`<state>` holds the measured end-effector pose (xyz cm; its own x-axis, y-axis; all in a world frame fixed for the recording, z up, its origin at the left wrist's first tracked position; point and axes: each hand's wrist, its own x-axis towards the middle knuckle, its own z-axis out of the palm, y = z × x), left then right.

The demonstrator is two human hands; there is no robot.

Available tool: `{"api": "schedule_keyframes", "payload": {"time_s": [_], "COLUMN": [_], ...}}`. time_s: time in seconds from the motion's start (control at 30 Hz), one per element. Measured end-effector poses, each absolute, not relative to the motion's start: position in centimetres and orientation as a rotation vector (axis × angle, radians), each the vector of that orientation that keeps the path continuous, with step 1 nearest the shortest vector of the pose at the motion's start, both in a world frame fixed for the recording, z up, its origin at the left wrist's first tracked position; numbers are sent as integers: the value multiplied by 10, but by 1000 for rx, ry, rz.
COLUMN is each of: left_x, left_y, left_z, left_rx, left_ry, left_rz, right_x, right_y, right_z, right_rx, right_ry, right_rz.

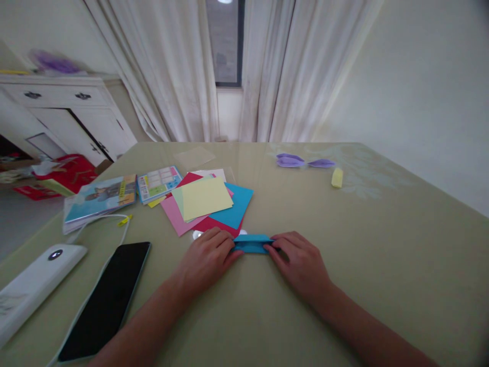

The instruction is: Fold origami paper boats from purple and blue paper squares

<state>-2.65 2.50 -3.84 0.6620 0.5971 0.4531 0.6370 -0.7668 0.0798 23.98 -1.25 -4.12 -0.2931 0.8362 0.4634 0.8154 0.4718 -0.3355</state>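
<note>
A narrow strip of folded blue paper [252, 244] lies crosswise on the table, with a fold raised along its length. My left hand [212, 255] grips its left end, thumb at the near edge and fingers over the far side. At the right end, my right hand [300, 260] pinches the paper between thumb and fingers. Both ends of the strip are partly hidden by my fingers. Just beyond my left hand rests a loose pile of coloured sheets, with a pale yellow sheet [204, 198] on top and a blue sheet [237, 204] sticking out to the right.
To the left lie a black phone [109, 298], a white power bank [42, 285] with a cable, a magazine [103, 199] and a colourful booklet [159, 183]. Farther right are a purple folded paper piece [292, 161] and a small yellow block [336, 178]. Curtains hang behind the table [382, 244].
</note>
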Motion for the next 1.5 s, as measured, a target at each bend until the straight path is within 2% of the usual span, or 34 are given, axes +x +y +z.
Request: {"api": "schedule_keyframes", "payload": {"time_s": [0.23, 0.5, 0.9, 1.27, 1.5], "left_x": [-21, -18, -21, -25, -40], "left_y": [22, 19, 20, 24, 28], "left_z": [-40, -41, -36, -36, -34], "left_rx": [-2822, -2789, -2811, -2796, -2895], "left_ry": [-1388, -1478, -1572, -1389, -889], "left_rz": [-839, -897, -816, -754, -638], "right_x": [245, 273, 275, 267, 262], "right_y": [-11, -8, -4, -5, -4], "right_z": [-35, -26, -25, -30, -35], "right_rx": [-1258, -1079, -804, -845, -904], "right_ry": [-2269, -2293, -2557, -2511, -2442], "right_rz": [-97, 300, -261, -400, -360]}}
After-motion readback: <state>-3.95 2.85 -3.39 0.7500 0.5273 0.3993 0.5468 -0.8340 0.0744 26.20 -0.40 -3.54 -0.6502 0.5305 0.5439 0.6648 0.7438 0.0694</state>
